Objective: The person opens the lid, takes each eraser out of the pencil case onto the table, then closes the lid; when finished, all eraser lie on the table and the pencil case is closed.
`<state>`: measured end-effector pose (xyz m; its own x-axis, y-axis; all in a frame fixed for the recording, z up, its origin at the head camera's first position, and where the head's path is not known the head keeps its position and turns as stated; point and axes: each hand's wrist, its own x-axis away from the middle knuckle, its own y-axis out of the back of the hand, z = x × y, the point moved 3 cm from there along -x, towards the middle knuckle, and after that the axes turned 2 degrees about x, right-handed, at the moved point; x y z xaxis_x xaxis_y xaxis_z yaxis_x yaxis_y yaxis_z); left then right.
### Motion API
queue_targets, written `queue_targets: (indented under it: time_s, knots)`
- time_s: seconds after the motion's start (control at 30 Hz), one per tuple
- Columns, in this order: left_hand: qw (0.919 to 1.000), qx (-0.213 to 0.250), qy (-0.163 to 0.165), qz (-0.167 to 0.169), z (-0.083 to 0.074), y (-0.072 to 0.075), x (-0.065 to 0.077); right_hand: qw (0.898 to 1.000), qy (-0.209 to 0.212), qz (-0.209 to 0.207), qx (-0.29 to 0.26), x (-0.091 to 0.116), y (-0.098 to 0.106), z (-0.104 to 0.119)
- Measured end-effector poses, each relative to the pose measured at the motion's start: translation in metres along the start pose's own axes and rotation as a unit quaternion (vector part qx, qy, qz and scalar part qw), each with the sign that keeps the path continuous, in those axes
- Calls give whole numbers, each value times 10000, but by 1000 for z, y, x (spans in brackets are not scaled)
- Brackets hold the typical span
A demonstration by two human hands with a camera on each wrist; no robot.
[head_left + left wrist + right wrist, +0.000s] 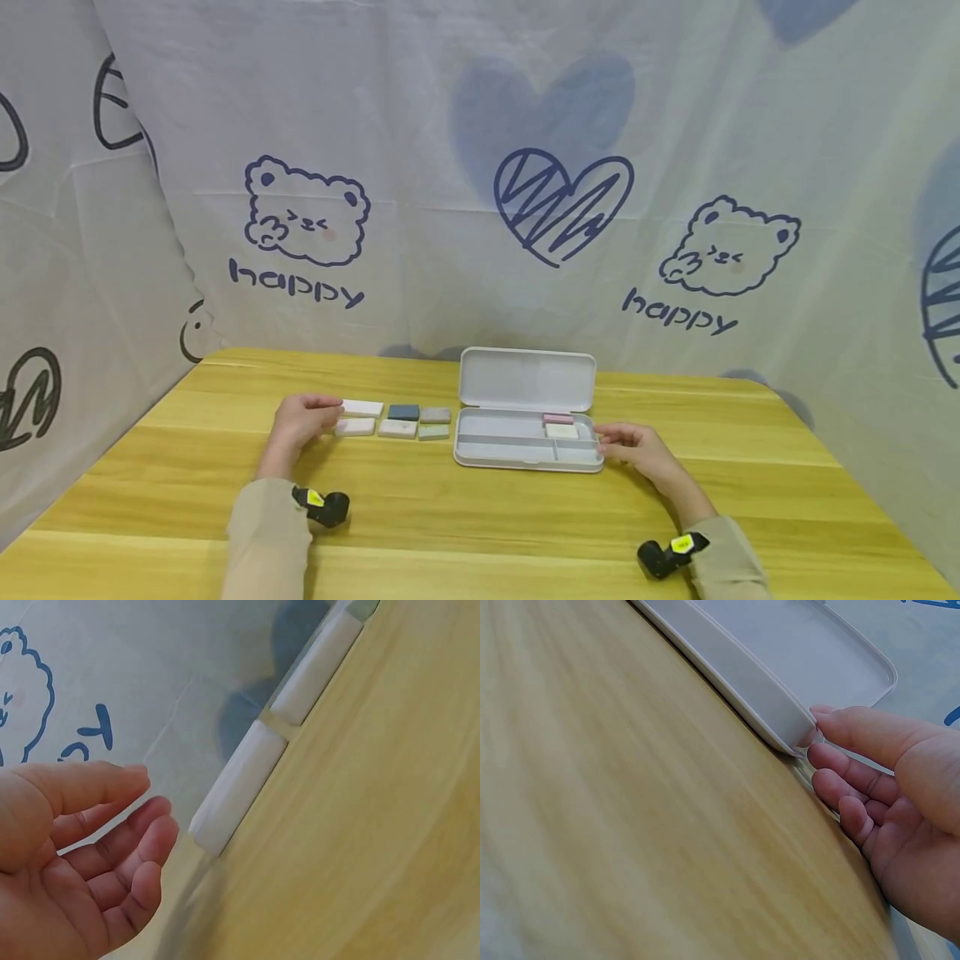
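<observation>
My left hand [302,419] is at the left end of two rows of small eraser-like blocks, its fingertips beside a long white block [363,408] at the back. Its fingers are loosely curled with nothing between them in the left wrist view, near the end of a white block [238,787]. My right hand [633,450] pinches the right end wall of a white, open pencil case [491,459], thumb [847,726] at the rim and fingers outside. Inside the case, at the back right, lie a pink block [557,418] and a cream block [562,431].
Between the left hand and the case lie a dark blue block [403,412], a grey one [435,415], a green one [433,432] and a whitish one [397,428]. The case lid [527,380] stands up at the back. A printed curtain [420,250] hangs behind the wooden table [480,533].
</observation>
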<state>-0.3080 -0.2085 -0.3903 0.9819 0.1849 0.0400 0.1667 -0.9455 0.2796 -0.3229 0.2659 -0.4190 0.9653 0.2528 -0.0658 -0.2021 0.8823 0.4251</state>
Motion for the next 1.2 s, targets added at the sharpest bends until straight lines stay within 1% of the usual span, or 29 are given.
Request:
queue_targets:
  time_s: [0.2, 0.37, 0.6, 0.77, 0.87, 1.0, 1.2]
  knots:
    - [9997, 152, -9, 213, -6, -9, 1, 10000, 22, -18, -30, 0, 0, -1]
    - [9990, 104, -38, 429, -12, -18, 2, 10000, -36, 17, -29, 1, 0, -2]
    - [9973, 257, -271, 631, -21, -37, 1, 9999, -89, -49, 61, 0, -1, -4]
    - [9958, 482, -333, 704, -26, -49, 1, 9999, -99, -58, 93, -1, -1, -5]
    - [9947, 601, -371, 754, -30, -58, 1, 9999, -91, -63, 31, -1, -1, -4]
    - [9933, 628, -439, 865, -34, -71, 0, 10000, -33, -29, 9, -1, -1, -2]
    - [9929, 525, -473, 952, -40, -94, -4, 9999, -74, -57, 48, -1, -1, 0]
